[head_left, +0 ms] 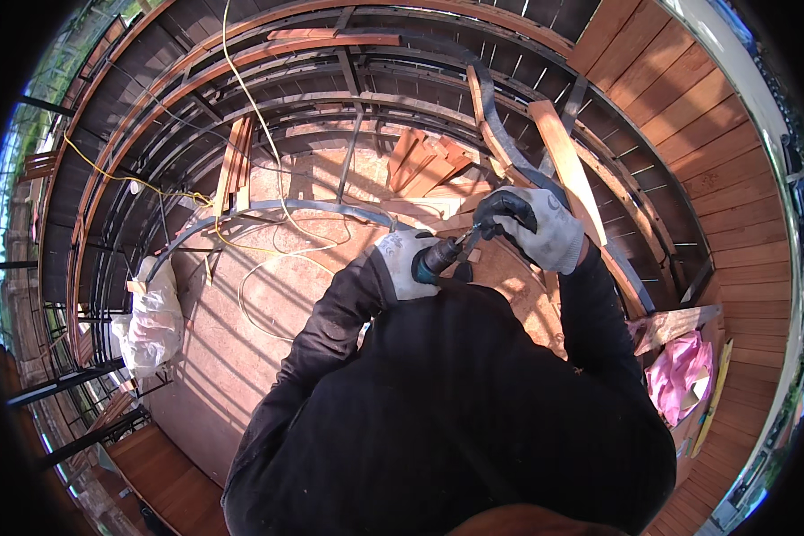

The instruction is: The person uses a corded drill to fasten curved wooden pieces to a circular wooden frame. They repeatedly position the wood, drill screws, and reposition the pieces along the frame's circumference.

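In the middle of the view, close to my chest, my left hand (406, 264) in a white work glove is wrapped round a dark cordless drill (439, 256) with teal parts. The drill's chuck points up and to the right. My right hand (538, 225), in a white glove with dark fingertips, is closed at the front of the chuck. Its fingers pinch a thin metal piece there, which looks like a drill bit. How far the piece sits in the chuck is too small to tell.
Reddish wooden boards (427, 164) lie piled on the floor ahead. A plank (566, 170) leans on curved metal framing at the right. Pale cable (280, 255) loops over the floor. A white plastic bag (148, 326) stands left, and a pink bag (679, 377) lies right.
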Action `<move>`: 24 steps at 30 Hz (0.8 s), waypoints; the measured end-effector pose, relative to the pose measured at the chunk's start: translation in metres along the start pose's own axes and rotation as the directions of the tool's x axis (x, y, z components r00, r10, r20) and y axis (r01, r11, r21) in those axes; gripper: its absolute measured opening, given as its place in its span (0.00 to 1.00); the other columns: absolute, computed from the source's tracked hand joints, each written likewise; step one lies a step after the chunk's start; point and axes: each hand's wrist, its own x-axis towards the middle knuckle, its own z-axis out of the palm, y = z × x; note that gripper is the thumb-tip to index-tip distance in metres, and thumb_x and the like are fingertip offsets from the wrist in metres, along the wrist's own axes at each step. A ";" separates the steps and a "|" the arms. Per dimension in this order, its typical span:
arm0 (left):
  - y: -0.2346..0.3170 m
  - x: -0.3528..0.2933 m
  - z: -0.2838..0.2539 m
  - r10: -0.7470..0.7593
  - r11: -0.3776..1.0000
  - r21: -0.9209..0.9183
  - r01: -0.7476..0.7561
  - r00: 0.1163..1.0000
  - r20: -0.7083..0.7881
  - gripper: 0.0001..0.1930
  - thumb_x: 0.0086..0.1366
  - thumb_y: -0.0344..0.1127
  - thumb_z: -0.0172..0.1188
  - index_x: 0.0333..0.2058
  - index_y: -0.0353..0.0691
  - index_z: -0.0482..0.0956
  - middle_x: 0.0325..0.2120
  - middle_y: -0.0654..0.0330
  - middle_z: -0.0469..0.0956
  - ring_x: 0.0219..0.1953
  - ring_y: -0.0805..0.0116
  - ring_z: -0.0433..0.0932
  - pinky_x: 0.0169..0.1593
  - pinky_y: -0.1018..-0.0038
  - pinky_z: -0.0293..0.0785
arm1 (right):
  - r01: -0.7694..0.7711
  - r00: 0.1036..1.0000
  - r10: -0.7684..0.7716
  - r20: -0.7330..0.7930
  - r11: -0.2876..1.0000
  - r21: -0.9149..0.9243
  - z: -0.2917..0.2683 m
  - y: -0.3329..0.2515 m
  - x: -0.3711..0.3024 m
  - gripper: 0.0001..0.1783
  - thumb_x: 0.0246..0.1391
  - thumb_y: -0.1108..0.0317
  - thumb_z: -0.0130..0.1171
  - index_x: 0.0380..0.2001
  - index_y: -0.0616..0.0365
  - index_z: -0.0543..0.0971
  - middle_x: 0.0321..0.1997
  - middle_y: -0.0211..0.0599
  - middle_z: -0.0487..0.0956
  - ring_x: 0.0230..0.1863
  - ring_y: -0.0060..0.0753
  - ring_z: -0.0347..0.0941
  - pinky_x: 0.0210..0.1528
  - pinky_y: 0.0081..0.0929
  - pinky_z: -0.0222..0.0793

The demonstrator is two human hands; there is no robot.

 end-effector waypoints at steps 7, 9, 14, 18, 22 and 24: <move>-0.023 0.016 -0.024 0.023 0.998 -0.050 -0.023 1.000 -0.003 0.20 0.41 0.39 0.68 0.36 0.39 0.79 0.31 0.49 0.79 0.36 0.46 0.79 0.42 0.57 0.75 | 0.001 1.000 -0.002 -0.011 0.997 -0.081 0.005 0.009 0.040 0.08 0.55 0.69 0.56 0.39 0.58 0.78 0.35 0.43 0.80 0.38 0.47 0.77 0.42 0.36 0.72; -0.031 0.023 -0.041 0.025 1.000 -0.018 -0.024 0.998 0.055 0.20 0.42 0.39 0.67 0.36 0.39 0.79 0.32 0.49 0.79 0.37 0.46 0.79 0.43 0.57 0.75 | -0.065 0.998 0.063 -0.025 0.994 -0.082 0.016 0.009 0.051 0.07 0.54 0.74 0.56 0.37 0.61 0.78 0.34 0.43 0.80 0.37 0.47 0.77 0.43 0.34 0.72; -0.076 0.026 -0.086 0.006 1.000 -0.011 -0.004 0.984 0.179 0.19 0.43 0.40 0.66 0.36 0.39 0.78 0.32 0.47 0.80 0.39 0.45 0.79 0.45 0.57 0.75 | -0.153 0.980 0.151 -0.128 0.988 -0.002 0.049 0.011 0.084 0.09 0.55 0.73 0.56 0.40 0.61 0.78 0.37 0.43 0.80 0.38 0.49 0.78 0.42 0.36 0.72; -0.105 0.020 -0.134 0.045 0.989 0.126 -0.073 0.976 0.213 0.20 0.42 0.40 0.69 0.35 0.42 0.79 0.28 0.53 0.80 0.32 0.50 0.80 0.38 0.60 0.76 | -0.199 0.935 0.167 -0.314 0.978 -0.070 0.075 -0.012 0.109 0.10 0.57 0.74 0.58 0.43 0.63 0.77 0.39 0.41 0.82 0.42 0.37 0.80 0.45 0.28 0.74; -0.127 0.017 -0.179 0.105 0.985 0.095 -0.147 0.931 0.349 0.17 0.44 0.39 0.67 0.34 0.42 0.78 0.25 0.52 0.79 0.30 0.50 0.80 0.36 0.60 0.76 | -0.263 0.913 0.213 -0.349 0.959 -0.104 0.104 -0.040 0.136 0.11 0.57 0.75 0.57 0.44 0.63 0.76 0.39 0.41 0.82 0.42 0.35 0.80 0.46 0.26 0.75; -0.143 0.011 -0.188 0.156 0.978 0.074 -0.193 0.924 0.349 0.16 0.44 0.38 0.67 0.34 0.42 0.78 0.25 0.52 0.79 0.30 0.50 0.80 0.36 0.60 0.76 | -0.304 0.888 0.303 -0.346 0.951 0.053 0.120 -0.037 0.140 0.10 0.57 0.76 0.57 0.43 0.63 0.77 0.39 0.41 0.82 0.40 0.36 0.80 0.44 0.27 0.75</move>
